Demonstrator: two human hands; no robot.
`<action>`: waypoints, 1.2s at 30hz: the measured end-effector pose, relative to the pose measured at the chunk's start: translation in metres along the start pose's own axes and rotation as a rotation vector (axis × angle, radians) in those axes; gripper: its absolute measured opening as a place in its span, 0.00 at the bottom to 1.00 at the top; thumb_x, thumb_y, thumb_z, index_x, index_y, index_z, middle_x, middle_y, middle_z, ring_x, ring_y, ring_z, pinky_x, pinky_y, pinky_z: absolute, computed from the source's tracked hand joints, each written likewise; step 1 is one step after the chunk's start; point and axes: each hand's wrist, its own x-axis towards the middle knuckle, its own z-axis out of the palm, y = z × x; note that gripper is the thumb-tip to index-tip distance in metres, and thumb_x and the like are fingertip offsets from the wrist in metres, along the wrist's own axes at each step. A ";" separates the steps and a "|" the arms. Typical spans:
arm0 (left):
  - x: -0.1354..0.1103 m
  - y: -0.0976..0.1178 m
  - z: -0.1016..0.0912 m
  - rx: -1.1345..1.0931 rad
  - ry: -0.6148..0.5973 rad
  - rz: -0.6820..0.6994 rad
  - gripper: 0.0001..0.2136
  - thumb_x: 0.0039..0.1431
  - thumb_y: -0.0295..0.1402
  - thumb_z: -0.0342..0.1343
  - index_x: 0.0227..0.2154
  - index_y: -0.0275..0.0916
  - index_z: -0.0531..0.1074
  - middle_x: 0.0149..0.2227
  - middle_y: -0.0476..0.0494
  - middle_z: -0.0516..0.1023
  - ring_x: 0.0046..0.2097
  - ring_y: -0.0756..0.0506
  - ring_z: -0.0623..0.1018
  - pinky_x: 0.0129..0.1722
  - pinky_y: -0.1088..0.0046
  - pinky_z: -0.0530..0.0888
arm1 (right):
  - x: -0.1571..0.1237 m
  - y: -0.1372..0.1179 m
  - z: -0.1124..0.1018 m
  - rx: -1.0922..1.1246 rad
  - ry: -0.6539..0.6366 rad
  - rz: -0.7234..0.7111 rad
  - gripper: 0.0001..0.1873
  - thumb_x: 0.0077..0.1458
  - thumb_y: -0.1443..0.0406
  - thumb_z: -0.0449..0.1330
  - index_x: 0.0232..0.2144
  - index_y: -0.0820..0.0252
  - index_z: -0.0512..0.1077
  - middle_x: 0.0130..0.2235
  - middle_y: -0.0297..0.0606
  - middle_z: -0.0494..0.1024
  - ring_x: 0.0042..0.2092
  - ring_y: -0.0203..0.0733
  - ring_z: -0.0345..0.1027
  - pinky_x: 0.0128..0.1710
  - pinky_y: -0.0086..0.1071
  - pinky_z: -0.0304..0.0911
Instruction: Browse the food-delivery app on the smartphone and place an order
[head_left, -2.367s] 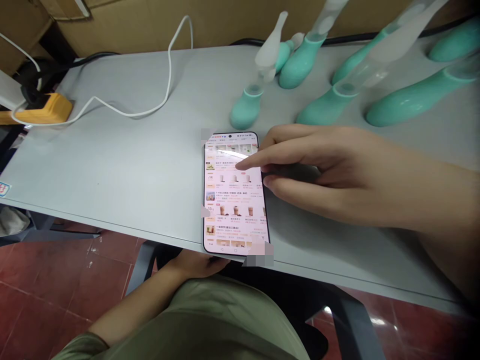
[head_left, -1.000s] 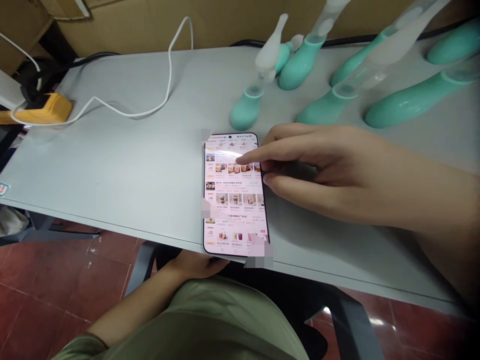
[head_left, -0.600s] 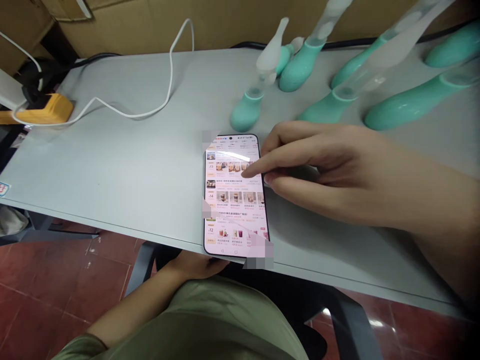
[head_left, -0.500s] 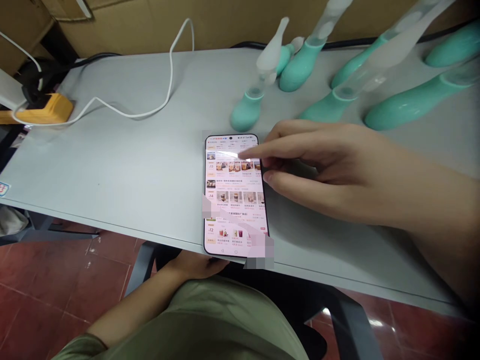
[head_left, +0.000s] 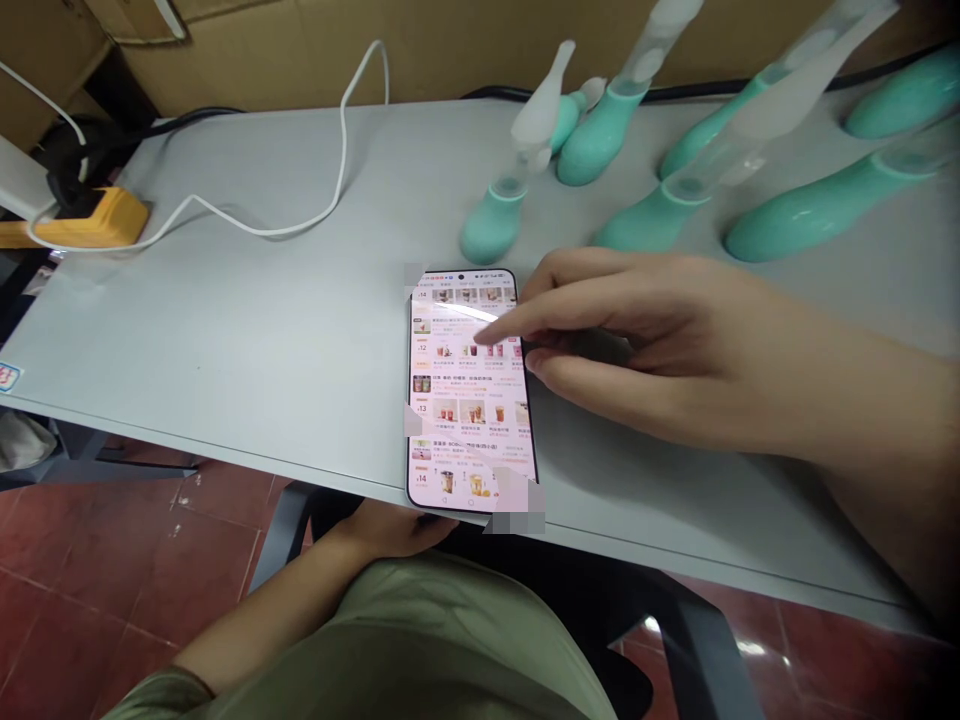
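A smartphone lies flat near the front edge of the table, its lit screen showing a scrolling list of drinks with small pictures and prices. Over its upper right part, my right hand reaches in from the right. The index finger is stretched out with its tip at the screen, the thumb lies by the phone's right edge, and nothing is held. Below the table edge my left hand rests in my lap. Its fingers are mostly hidden by the table and phone, so their pose is unclear.
Several teal bulb-shaped objects with clear necks and whitish tips, such as this one, stand behind and right of the phone. A white cable runs across the grey table from a yellow power strip. Cardboard stands behind.
The list on the phone screen has scrolled to other entries. My right index fingertip has moved slightly down the screen. My left hand stays in place.
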 end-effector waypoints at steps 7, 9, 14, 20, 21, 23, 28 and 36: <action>0.003 0.003 -0.005 -0.005 -0.010 -0.002 0.21 0.68 0.41 0.59 0.62 0.49 0.76 0.61 0.46 0.81 0.65 0.39 0.77 0.64 0.61 0.78 | 0.000 0.000 0.002 -0.023 0.027 0.020 0.18 0.63 0.60 0.58 0.52 0.50 0.81 0.40 0.38 0.80 0.36 0.44 0.75 0.33 0.41 0.70; 0.004 0.004 -0.005 0.000 -0.010 -0.003 0.21 0.68 0.40 0.59 0.62 0.50 0.76 0.61 0.46 0.81 0.65 0.39 0.77 0.64 0.61 0.78 | 0.001 0.001 0.002 -0.033 0.009 0.009 0.17 0.63 0.61 0.58 0.49 0.51 0.82 0.39 0.38 0.80 0.34 0.43 0.75 0.32 0.41 0.70; 0.003 0.003 -0.003 0.003 -0.014 -0.011 0.22 0.67 0.40 0.60 0.63 0.50 0.75 0.61 0.47 0.81 0.65 0.39 0.77 0.64 0.61 0.77 | 0.000 0.002 0.001 -0.044 0.016 0.041 0.17 0.62 0.60 0.58 0.51 0.50 0.81 0.41 0.39 0.81 0.36 0.46 0.76 0.33 0.42 0.71; 0.003 0.003 -0.004 -0.001 -0.012 0.007 0.23 0.68 0.40 0.60 0.65 0.50 0.74 0.61 0.46 0.81 0.65 0.38 0.77 0.65 0.60 0.78 | 0.001 0.001 0.001 0.015 -0.023 -0.004 0.15 0.62 0.62 0.59 0.47 0.46 0.83 0.41 0.37 0.81 0.37 0.45 0.76 0.36 0.42 0.73; 0.004 0.003 -0.004 -0.008 -0.010 0.014 0.23 0.68 0.40 0.60 0.65 0.50 0.73 0.61 0.46 0.81 0.65 0.38 0.77 0.65 0.60 0.78 | 0.001 0.001 0.001 0.014 -0.021 -0.002 0.16 0.62 0.62 0.59 0.47 0.46 0.83 0.41 0.38 0.81 0.36 0.45 0.76 0.37 0.42 0.73; 0.004 0.004 -0.005 -0.019 -0.003 0.022 0.23 0.69 0.40 0.59 0.66 0.48 0.73 0.61 0.44 0.81 0.65 0.38 0.77 0.65 0.60 0.78 | 0.001 0.001 0.002 0.007 0.010 0.018 0.18 0.63 0.61 0.58 0.52 0.47 0.81 0.41 0.38 0.81 0.37 0.45 0.76 0.38 0.42 0.72; 0.003 0.005 -0.004 -0.025 -0.009 0.014 0.23 0.71 0.41 0.57 0.67 0.48 0.71 0.60 0.43 0.82 0.66 0.38 0.76 0.65 0.59 0.77 | -0.001 0.001 0.001 0.003 -0.004 0.024 0.17 0.62 0.61 0.58 0.50 0.48 0.82 0.41 0.38 0.80 0.36 0.46 0.76 0.36 0.43 0.72; 0.004 0.002 -0.005 -0.021 -0.011 0.036 0.25 0.70 0.40 0.57 0.68 0.46 0.70 0.60 0.42 0.82 0.65 0.37 0.78 0.65 0.59 0.77 | 0.000 0.001 0.001 -0.016 0.008 0.024 0.18 0.63 0.61 0.59 0.53 0.50 0.80 0.41 0.38 0.81 0.37 0.45 0.76 0.34 0.42 0.71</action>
